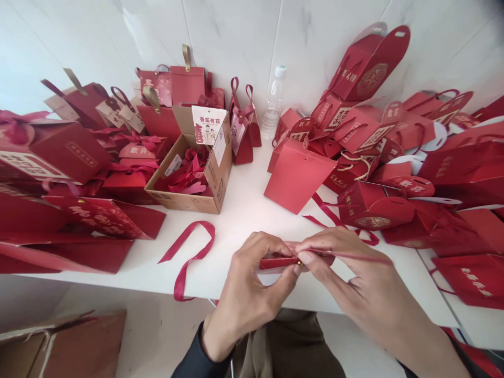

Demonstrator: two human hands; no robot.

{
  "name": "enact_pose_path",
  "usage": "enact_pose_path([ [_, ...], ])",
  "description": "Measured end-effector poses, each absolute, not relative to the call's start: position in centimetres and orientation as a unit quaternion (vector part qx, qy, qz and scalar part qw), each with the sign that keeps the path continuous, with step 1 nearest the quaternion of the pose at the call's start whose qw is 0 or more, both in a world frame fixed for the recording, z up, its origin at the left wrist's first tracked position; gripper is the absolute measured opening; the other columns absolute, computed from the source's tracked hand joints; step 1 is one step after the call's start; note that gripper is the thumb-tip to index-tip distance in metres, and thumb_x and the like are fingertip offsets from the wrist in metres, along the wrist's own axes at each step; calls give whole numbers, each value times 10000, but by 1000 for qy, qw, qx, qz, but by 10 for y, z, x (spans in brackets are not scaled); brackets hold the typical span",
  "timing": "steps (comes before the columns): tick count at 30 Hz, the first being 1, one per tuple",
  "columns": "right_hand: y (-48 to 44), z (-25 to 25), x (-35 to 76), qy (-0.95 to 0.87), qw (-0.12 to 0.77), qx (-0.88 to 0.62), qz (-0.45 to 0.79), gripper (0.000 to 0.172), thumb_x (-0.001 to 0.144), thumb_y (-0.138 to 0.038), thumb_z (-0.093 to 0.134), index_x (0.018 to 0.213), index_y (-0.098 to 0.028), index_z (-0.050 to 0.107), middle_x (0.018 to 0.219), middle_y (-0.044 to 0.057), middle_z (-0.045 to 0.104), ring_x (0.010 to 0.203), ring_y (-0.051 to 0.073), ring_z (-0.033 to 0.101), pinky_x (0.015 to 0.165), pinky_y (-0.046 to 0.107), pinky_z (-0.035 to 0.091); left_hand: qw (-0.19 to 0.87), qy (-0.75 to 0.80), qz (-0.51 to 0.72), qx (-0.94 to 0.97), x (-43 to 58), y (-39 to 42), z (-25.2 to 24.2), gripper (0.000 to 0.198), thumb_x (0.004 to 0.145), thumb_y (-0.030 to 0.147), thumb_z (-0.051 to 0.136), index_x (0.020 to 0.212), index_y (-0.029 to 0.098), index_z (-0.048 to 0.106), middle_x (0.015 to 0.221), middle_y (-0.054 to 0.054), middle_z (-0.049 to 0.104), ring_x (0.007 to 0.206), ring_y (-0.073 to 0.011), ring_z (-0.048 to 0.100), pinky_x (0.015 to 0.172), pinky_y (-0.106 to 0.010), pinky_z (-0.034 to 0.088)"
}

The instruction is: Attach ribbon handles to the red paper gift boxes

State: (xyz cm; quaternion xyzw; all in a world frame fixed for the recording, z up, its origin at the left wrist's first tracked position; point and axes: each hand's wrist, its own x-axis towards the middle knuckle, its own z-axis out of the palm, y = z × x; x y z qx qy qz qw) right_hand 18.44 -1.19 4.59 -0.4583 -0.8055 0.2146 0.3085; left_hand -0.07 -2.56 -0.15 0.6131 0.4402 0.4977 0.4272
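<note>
My left hand (252, 283) and my right hand (346, 268) meet over the near edge of the white table (244, 210). Together they pinch a small flat red paper piece (275, 261) with a gold stud at its end. My right hand's fingers are closed on a thin red ribbon (354, 256) that runs off to the right from the stud. A loose red ribbon loop (189, 252) lies on the table left of my left hand and hangs over the edge.
An open cardboard box (189, 173) holding red ribbons stands mid-left. Red gift bags are piled at left (71, 157) and right (394, 157). One plain red bag (297, 176) lies ahead of my hands. A clear plastic bottle (273, 102) stands by the white wall.
</note>
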Motion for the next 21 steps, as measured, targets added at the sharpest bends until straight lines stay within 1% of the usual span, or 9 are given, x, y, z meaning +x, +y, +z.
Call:
enact_pose_path([
  [3, -12, 45, 184, -803, 308, -463, 216, 96, 1045, -250, 600, 1003, -276, 683, 963, -2, 727, 923, 195, 687, 840, 349, 560, 431, 438, 493, 616, 0, -27, -2, 110, 887, 196, 736, 978, 220, 678, 981, -28, 711, 905, -167, 694, 796, -291, 575],
  [7, -14, 46, 183, -796, 324, -468, 204, 71, 1040, -259, 618, 1014, -278, 681, 957, -6, 729, 923, 190, 683, 828, 339, 564, 423, 441, 505, 610, 2, -26, -4, 170, 853, 238, 800, 966, 218, 673, 965, -20, 711, 901, -160, 694, 797, -272, 571],
  [10, -15, 47, 183, -793, 325, -469, 215, 84, 1043, -263, 613, 1014, -301, 682, 980, -23, 727, 936, 168, 690, 838, 302, 575, 425, 444, 512, 600, 3, -25, -7, 100, 887, 188, 748, 948, 221, 675, 950, -12, 714, 880, -139, 694, 778, -241, 569],
  [12, -16, 47, 183, -767, 353, -486, 227, 78, 1036, -292, 623, 1092, -320, 670, 1031, -18, 732, 970, 171, 706, 822, 280, 593, 426, 440, 515, 600, 4, -24, -8, 93, 899, 145, 714, 937, 220, 673, 945, -10, 718, 879, -131, 698, 780, -226, 570],
  [14, -17, 47, 182, -721, 412, -506, 233, 313, 1013, -305, 660, 1313, -346, 581, 1023, -4, 729, 969, 191, 718, 812, 290, 613, 429, 433, 518, 600, 4, -24, -7, 92, 906, 138, 706, 930, 219, 670, 945, -11, 724, 883, -126, 705, 781, -216, 573],
  [16, -14, 47, 183, -689, 468, -513, 208, 599, 981, -271, 706, 1497, -353, 412, 998, 2, 713, 918, 203, 720, 837, 323, 620, 430, 431, 521, 598, 4, -24, -7, 67, 920, 165, 710, 924, 220, 671, 946, -13, 729, 884, -123, 711, 773, -210, 577],
  [17, -12, 48, 185, -694, 476, -508, 183, 638, 981, -239, 700, 1523, -352, 383, 1015, 7, 707, 904, 200, 717, 857, 334, 617, 429, 431, 522, 599, 4, -23, -6, 56, 924, 186, 717, 922, 220, 673, 942, -13, 731, 883, -123, 713, 772, -210, 580],
  [19, -6, 50, 189, -748, 440, -480, 129, 495, 1012, -180, 623, 1460, -344, 486, 1115, 22, 697, 963, 191, 707, 909, 343, 598, 425, 429, 524, 600, 4, -23, -6, 53, 927, 205, 723, 915, 219, 674, 934, -12, 736, 886, -123, 718, 784, -212, 586],
  [21, 3, 52, 194, -809, 370, -448, 89, 379, 1042, -131, 518, 1361, -319, 596, 1203, 30, 683, 1072, 196, 682, 936, 347, 581, 423, 423, 529, 602, 4, -22, -7, 65, 920, 190, 729, 909, 216, 671, 932, -12, 740, 881, -119, 721, 792, -209, 589],
])
